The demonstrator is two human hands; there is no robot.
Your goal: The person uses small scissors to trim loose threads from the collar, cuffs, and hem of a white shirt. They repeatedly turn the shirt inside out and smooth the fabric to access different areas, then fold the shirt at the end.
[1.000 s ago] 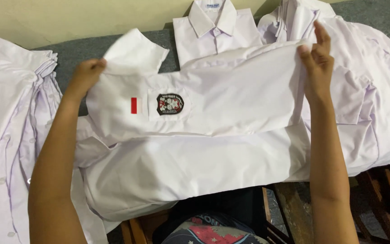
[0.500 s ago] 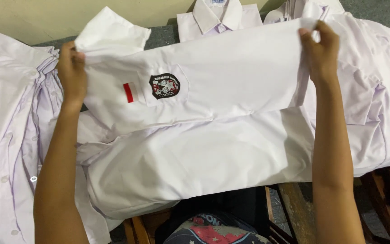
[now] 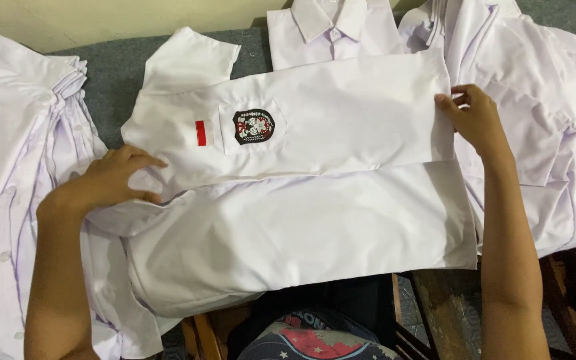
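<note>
A white short-sleeved shirt lies sideways on a grey surface, one half folded over the other. A black round badge and a small red and white strip sit on its chest pocket. My left hand rests flat on the shirt's left edge, below the sleeve, fingers spread. My right hand touches the folded panel's right edge with fingers apart. Neither hand grips the cloth.
A pile of white shirts lies at the left, another heap at the right. A folded collared shirt sits at the back. The grey surface ends near me; wooden frame parts and my lap show below.
Both hands had held the shirt's upper panel by its ends, lifted. That panel now lies flat on the shirt, and both hands have let go and rest on its edges.
</note>
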